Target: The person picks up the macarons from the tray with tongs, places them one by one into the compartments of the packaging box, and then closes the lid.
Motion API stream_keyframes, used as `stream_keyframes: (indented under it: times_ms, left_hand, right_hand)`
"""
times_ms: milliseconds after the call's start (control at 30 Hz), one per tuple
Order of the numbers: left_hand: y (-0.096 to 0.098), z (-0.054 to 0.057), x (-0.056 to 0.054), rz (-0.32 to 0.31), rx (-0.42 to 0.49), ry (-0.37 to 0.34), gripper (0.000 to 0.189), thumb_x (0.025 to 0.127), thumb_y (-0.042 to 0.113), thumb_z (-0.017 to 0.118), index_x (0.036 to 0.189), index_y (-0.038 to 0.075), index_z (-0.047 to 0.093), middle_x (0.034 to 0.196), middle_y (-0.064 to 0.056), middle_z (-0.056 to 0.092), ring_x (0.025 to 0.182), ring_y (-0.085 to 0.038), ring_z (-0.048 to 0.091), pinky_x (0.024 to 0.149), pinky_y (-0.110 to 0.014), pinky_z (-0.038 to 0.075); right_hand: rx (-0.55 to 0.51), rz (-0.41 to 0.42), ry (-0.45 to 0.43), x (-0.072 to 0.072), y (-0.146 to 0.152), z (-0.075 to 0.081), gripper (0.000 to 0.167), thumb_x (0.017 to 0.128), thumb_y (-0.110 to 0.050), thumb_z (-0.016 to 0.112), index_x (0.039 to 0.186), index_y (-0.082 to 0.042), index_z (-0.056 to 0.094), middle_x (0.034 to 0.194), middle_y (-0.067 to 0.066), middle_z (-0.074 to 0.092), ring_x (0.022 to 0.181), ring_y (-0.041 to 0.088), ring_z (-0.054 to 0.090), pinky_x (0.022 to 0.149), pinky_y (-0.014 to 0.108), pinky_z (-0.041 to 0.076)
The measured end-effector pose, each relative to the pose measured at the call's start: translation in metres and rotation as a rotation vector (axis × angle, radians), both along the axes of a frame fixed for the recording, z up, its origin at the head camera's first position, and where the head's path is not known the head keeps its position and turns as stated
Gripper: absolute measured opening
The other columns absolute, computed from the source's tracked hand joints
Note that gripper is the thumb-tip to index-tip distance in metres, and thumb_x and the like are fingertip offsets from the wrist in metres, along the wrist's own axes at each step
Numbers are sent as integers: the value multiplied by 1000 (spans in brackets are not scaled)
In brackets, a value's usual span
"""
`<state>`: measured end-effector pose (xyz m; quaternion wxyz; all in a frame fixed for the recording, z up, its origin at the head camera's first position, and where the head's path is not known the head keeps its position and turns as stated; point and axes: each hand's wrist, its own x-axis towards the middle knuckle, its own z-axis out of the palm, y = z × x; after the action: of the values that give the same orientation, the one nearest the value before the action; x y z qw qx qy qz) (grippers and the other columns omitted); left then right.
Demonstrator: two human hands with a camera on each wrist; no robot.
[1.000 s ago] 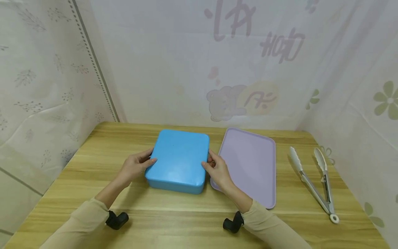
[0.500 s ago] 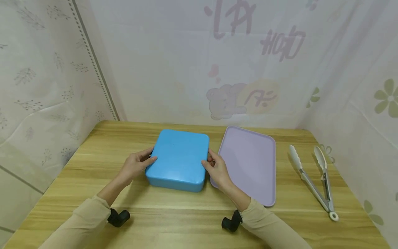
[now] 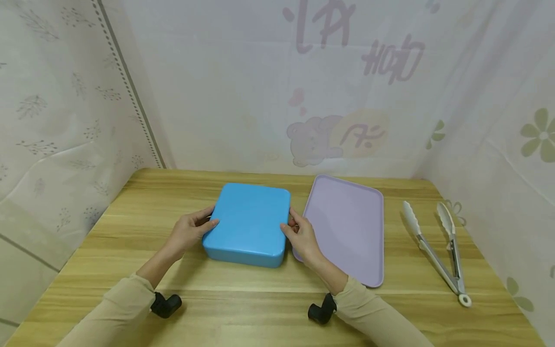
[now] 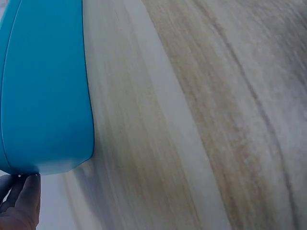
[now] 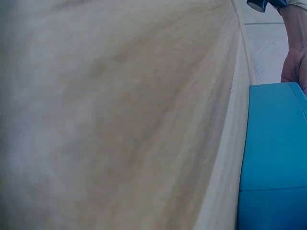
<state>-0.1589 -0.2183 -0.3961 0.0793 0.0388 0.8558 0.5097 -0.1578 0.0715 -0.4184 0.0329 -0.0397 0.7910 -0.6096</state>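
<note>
A blue square box [image 3: 251, 219] with rounded corners and a smooth top sits between both hands in the head view. My left hand [image 3: 188, 230] grips its left side, the thumb lying on the top edge. On the opposite side my right hand [image 3: 303, 237] holds it likewise, thumb on top and fingers down the side, partly hidden. The left wrist view shows the box's side wall [image 4: 45, 91] and fingertips [image 4: 29, 196] at its corner. In the right wrist view, a thin seam runs across the box [image 5: 276, 148], and the left hand [image 5: 294, 67] shows beyond it.
A lilac tray [image 3: 347, 226] lies close to the right of the box, partly under the right forearm. Metal tongs [image 3: 438, 258] with pale scalloped tips lie spread farther right. The wooden table [image 3: 243, 308] meets patterned cloth walls [image 3: 234, 96] behind and at the sides.
Both hands keep the same hold on the box. Its far edge appears very slightly lower; the view has shifted a little. The tray and tongs stay where they were.
</note>
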Motion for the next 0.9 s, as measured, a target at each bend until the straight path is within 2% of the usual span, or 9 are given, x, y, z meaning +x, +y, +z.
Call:
stream_keyframes:
  times_ms: [133, 233, 367, 500, 667, 900]
  left_hand:
    - [1, 0, 0, 0, 13, 2, 60, 96, 24, 56, 145, -2, 33, 142, -25, 41, 129, -37, 43, 97, -43, 44]
    - [2, 1, -1, 8, 28, -11, 60, 98, 26, 54, 145, -4, 32, 143, -26, 38, 131, -38, 40, 101, -46, 41]
    - [5, 1, -6, 34, 49, -56, 61, 101, 33, 44, 147, -2, 27, 149, -24, 31, 137, -38, 29, 108, -49, 31]
    - [11, 0, -19, 78, 68, -92, 60, 103, 36, 37, 149, 0, 24, 152, -21, 24, 141, -37, 21, 111, -49, 24]
    - [20, -5, -34, 156, 52, -96, 55, 103, 32, 35, 147, -1, 28, 150, -22, 29, 140, -37, 24, 112, -48, 24]
    - [27, -11, -38, 210, 10, -61, 52, 104, 30, 35, 145, -2, 33, 147, -22, 35, 137, -37, 30, 110, -48, 28]
  right_hand:
    - [-6, 4, 8, 0, 0, -2, 60, 94, -12, 58, 145, 4, 30, 97, 8, 42, 80, 15, 39, 61, 17, 38]
    - [-10, 4, 33, 0, -1, -2, 59, 94, -12, 57, 144, 5, 31, 102, 10, 44, 88, 17, 41, 72, 21, 40]
    - [-47, 4, 71, 0, -4, -3, 55, 96, -8, 52, 142, 10, 30, 121, 19, 45, 108, 27, 44, 94, 36, 42]
    - [-116, 19, 62, -1, -11, -4, 56, 99, -9, 45, 145, 11, 20, 143, 27, 32, 133, 37, 33, 109, 48, 31]
    - [-147, -16, 25, -3, -23, -7, 60, 102, -13, 40, 148, 8, 8, 154, 24, 14, 143, 34, 14, 113, 49, 19]
    - [-138, -74, 20, -5, -28, -14, 59, 102, -14, 40, 148, 8, 10, 154, 24, 15, 142, 36, 14, 113, 51, 18]
